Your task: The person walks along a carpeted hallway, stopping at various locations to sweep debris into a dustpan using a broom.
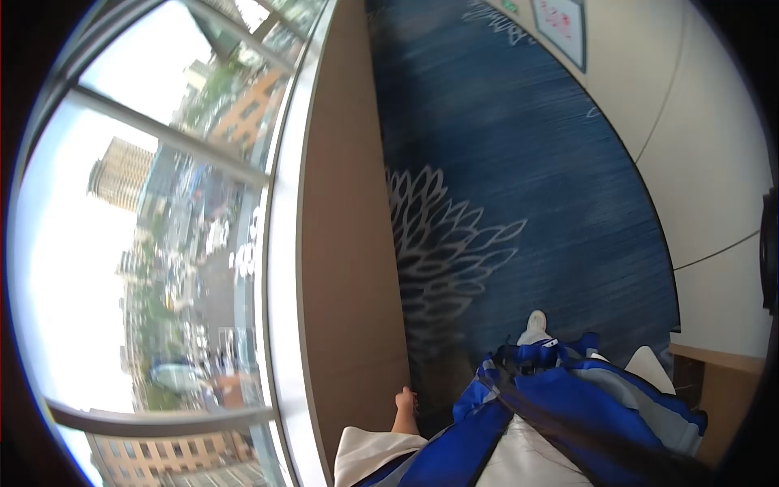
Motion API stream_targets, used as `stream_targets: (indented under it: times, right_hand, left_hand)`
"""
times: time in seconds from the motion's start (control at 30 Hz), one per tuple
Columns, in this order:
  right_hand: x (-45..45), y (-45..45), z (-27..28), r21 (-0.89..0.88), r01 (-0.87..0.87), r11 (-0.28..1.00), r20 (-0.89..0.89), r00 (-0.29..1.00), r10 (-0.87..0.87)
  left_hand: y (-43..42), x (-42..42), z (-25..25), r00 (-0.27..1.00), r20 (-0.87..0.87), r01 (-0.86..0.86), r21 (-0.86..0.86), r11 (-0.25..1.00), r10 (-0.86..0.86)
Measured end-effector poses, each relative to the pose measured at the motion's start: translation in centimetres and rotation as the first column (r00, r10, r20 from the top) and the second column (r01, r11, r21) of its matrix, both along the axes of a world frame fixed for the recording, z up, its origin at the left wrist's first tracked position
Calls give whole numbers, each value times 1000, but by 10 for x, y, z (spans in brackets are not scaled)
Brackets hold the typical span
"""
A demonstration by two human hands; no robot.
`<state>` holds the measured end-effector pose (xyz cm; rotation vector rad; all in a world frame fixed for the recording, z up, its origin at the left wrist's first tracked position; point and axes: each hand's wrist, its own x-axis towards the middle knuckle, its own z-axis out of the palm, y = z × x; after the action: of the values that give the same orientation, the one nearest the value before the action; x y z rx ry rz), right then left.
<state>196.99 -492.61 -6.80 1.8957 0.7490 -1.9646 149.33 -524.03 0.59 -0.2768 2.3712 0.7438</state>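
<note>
Low in the view, my left hand (pixel 406 399) hangs beside the brown wall panel under the windows, its fingers curled together; whether anything is inside them is too small to tell. A white sleeve (pixel 373 454) covers the upper part of that arm. My right hand does not show; a white sleeve (pixel 651 372) appears at the lower right. A blue and grey garment (pixel 479 430) hangs over my front, over a white top. One white shoe (pixel 535 323) stands on the blue carpet (pixel 560 211).
Large windows (pixel 162 268) with white frames line the left, above a brown panel (pixel 349 243). On the right a curved pale wall (pixel 698 146) carries a framed sign (pixel 561 28). A wooden edge (pixel 722 358) stands at the lower right.
</note>
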Motion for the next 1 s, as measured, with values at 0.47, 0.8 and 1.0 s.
stream_targets:
  times: [0.47, 0.8, 1.0]
  right_hand:
    - [-40, 168, -6, 49, 306, 951, -138, 945, -297]
    - [-77, 318, 12, 61, 490, 869, -65, 871, -487]
    - [-89, 390, 15, 96, 574, 813, -59, 819, -570]
  left_hand:
    - [365, -73, -30, 967, 28, 252, 35, 967, -253]
    - [691, -114, -49, 748, -41, 662, 125, 739, -663]
    - [835, -128, -24, 448, -175, 891, 3, 455, -877]
